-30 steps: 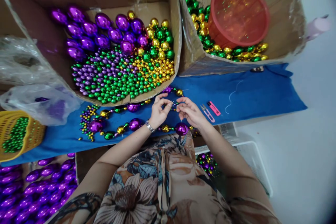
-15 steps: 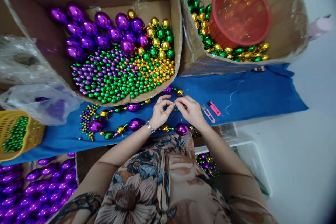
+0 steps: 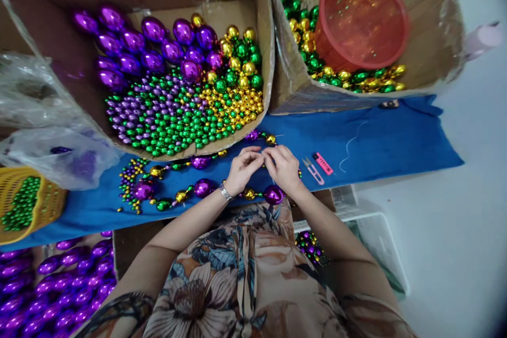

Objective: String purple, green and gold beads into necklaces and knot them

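Observation:
My left hand (image 3: 241, 170), with a metal-banded watch on the wrist, and my right hand (image 3: 283, 168) meet above the blue cloth. Thumbs and fingertips of both are pinched together, almost touching. What lies between them is too small to make out. Around and beneath the hands runs a bead garland (image 3: 204, 188) of large purple, gold and green beads, partly hidden by them. A needle-like sliver (image 3: 279, 135) shows beyond the fingers. Right of my right hand lie pink thread snips (image 3: 314, 171) and a pink-and-black small box (image 3: 324, 163).
Behind the hands stand a cardboard box (image 3: 272, 37) of loose beads and another box (image 3: 293, 96) holding a red bucket (image 3: 322, 37). Small beads (image 3: 129, 179) lie at left near a yellow basket (image 3: 51, 206). White thread (image 3: 348, 142) rests on the blue cloth (image 3: 396, 142).
My fingers have drawn closer together, and the right hand has turned inward and curled more. The garland and the tools stay where they were.

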A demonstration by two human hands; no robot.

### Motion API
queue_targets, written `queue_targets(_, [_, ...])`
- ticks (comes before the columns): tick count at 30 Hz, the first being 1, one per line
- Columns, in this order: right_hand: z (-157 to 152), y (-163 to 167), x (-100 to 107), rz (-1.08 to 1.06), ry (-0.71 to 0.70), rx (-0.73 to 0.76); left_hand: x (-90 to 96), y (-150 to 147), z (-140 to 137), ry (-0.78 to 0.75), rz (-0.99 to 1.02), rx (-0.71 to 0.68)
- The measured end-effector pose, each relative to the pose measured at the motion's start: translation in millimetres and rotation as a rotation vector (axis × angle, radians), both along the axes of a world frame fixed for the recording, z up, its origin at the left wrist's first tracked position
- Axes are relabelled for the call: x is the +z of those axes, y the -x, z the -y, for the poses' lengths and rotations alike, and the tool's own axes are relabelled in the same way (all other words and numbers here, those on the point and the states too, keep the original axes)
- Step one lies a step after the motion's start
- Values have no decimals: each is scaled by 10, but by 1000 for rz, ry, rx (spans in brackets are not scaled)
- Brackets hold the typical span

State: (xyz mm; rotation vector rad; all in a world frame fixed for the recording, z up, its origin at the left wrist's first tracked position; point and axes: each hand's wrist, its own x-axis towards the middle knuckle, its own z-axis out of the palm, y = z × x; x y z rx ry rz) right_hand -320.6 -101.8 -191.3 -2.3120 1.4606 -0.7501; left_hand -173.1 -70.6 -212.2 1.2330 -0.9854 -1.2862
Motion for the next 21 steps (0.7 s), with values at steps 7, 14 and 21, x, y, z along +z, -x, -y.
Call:
queue_targets(7, [113, 74, 119, 178, -258, 88, 2, -50, 30, 138, 190, -74])
queue_targets(14, [154, 138, 252, 108, -269, 113, -7, -54, 32, 152, 232, -72])
queue_targets(21, [-11, 90, 208, 182, -379, 6, -59, -3, 43, 62, 68, 12])
